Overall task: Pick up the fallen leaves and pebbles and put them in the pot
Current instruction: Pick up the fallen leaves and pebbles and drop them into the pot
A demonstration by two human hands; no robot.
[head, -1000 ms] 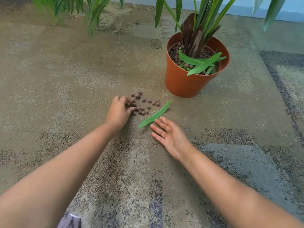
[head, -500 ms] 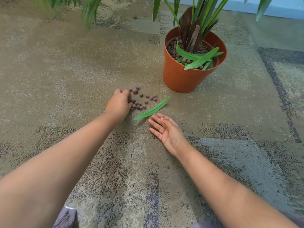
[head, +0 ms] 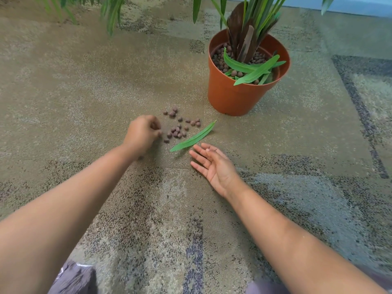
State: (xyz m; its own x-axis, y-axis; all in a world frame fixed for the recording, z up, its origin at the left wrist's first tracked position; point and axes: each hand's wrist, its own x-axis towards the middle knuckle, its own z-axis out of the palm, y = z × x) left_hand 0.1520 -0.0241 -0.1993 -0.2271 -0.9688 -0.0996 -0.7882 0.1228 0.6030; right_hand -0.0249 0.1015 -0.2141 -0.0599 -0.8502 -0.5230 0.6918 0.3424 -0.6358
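Note:
Several brown pebbles (head: 180, 127) lie scattered on the carpet in front of the orange pot (head: 231, 96). A fallen green leaf (head: 193, 139) lies just right of them. The pot holds a plant, pebbles and several loose green leaves (head: 254, 71). My left hand (head: 142, 134) sits at the left edge of the pebble patch with its fingers curled, and the fingertips pinch a pebble. My right hand (head: 214, 166) rests palm up on the carpet just below the leaf, fingers relaxed and holding nothing.
Patterned beige and grey carpet (head: 148, 209) covers the floor. Long plant fronds (head: 110, 13) hang down at the top left. A pale wall base (head: 360, 7) runs along the top right. Grey clothing (head: 74, 279) shows at the bottom edge.
My left hand has drawn back from over the pebbles to their left edge and curled its fingers tighter. My right hand stays palm up, its fingers slightly more bent.

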